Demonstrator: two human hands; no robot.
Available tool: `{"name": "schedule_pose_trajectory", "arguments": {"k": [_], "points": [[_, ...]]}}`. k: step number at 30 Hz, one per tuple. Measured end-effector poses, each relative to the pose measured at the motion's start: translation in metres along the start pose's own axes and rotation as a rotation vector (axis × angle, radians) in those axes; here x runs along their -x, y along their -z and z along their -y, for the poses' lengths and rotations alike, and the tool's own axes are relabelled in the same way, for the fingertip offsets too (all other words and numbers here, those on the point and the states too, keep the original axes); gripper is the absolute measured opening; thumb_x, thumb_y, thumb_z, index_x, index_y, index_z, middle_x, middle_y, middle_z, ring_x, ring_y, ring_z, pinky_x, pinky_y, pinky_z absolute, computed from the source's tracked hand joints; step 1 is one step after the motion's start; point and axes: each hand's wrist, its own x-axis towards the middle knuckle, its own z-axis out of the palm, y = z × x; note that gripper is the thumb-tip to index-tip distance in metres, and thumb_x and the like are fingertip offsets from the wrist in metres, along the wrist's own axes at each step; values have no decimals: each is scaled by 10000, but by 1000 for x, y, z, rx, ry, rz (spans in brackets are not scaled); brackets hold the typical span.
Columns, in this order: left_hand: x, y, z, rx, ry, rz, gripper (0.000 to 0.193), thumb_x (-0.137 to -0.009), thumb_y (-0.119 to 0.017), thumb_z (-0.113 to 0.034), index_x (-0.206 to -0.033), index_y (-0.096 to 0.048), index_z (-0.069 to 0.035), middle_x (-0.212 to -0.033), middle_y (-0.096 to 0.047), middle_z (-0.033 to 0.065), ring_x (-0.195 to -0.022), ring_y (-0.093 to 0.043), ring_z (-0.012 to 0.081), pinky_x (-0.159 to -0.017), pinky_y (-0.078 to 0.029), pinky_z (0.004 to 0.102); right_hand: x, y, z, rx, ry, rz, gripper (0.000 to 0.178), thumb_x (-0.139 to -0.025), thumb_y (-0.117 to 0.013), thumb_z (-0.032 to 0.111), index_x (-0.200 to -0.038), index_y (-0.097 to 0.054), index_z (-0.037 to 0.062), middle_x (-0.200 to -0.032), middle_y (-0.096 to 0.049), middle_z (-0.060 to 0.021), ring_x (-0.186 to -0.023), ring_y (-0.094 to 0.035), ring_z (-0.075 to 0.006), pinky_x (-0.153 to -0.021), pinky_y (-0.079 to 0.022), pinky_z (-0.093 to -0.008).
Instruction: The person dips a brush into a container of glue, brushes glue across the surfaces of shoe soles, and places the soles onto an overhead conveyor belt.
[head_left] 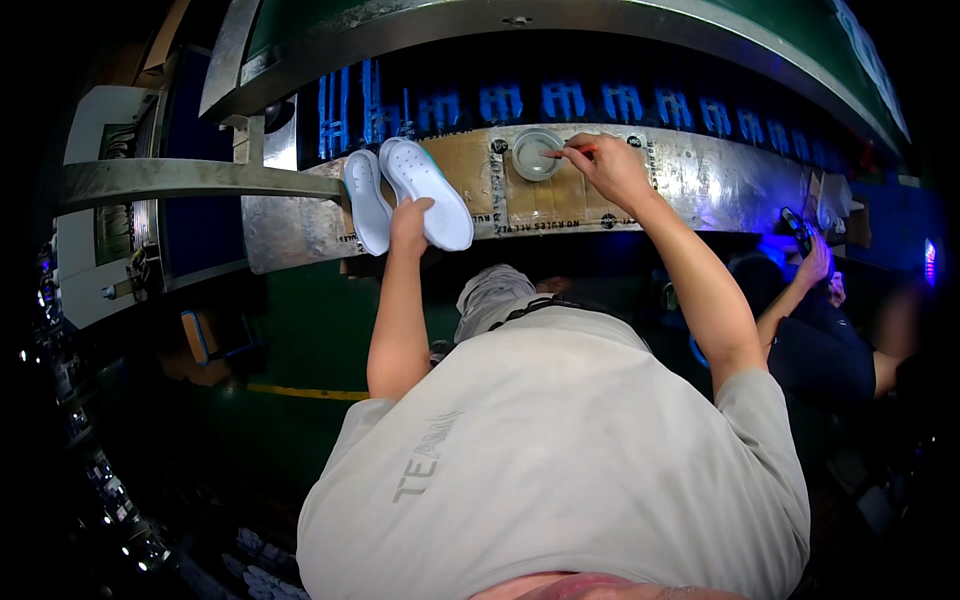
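My left hand [409, 225] is closed on a pair of white shoe soles, its thumb lying on the larger-looking right sole [430, 190]. The left sole [367, 203] sits close beside it, tilted a little. Both have small dark dots near their far ends, and a teal edge shows on the right one. In my right hand [612, 168] a thin red-handled tool [582, 150] is pinched between the fingers. Its tip reaches into a round, whitish bowl [538, 154] with pale contents, and I cannot make out the tip's shape.
The bowl stands on cardboard [560, 208] taped to a long metal bench [715, 190]. A metal bar [200, 178] crosses at left, and a thick frame rail [520, 27] runs above. Blue fixtures [563, 100] line the far side. A co-worker's hand [815, 260] holds a dark object at right.
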Motion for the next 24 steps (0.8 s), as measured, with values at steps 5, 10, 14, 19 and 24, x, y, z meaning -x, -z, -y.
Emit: {"name": "schedule_pose_trajectory", "arguments": {"k": [5, 10, 14, 19, 24], "points": [[58, -5, 25, 555, 25, 412, 820, -868, -658, -375, -1506, -383, 61, -1430, -531, 317, -1311, -542, 493, -1106, -440, 588, -20, -31, -28, 35, -11, 78, 334, -985, -667, 365, -1041, -788, 59, -876, -759, -165, -818, -722, -347, -761, -561, -435], [93, -7, 55, 1155, 135, 514, 758, -927, -592, -441, -1557, -397, -68, -1546, -400, 295, -1470, -352, 463, -1041, -450, 594, -11, -11, 5, 20, -2, -11, 298, -991, -655, 353, -1060, -792, 97, -843, -751, -155, -813, -716, -352, -766, -562, -432], [83, -16, 56, 1039, 54, 513, 750, -916, -610, -470, -1537, -435, -89, -1496, -478, 261, -1414, -430, 472, -1008, -454, 618, 1, -7, 8, -170, 156, -204, 243, -999, -678, 260, -1107, -764, 61, -935, -763, -129, -838, -722, -278, -771, -545, -348], [86, -27, 28, 803, -50, 630, 870, -876, -721, -479, -1544, -394, -28, -1504, -504, 249, -1382, -492, 457, -1172, -366, 613, 5, -9, 4, -198, -43, -16, 246, -996, -694, 238, -1137, -756, 45, -1034, -750, -126, -917, -726, -241, -833, -543, -329], [97, -35, -7, 598, -115, 641, 960, -796, -868, -448, -1535, -407, -45, -1447, -578, 161, -1361, -536, 349, -1189, -389, 513, 24, 8, 38, -496, 198, -16, 207, -1004, -683, 180, -1146, -765, 54, -1040, -759, -87, -942, -732, -220, -854, -551, -354]]}}
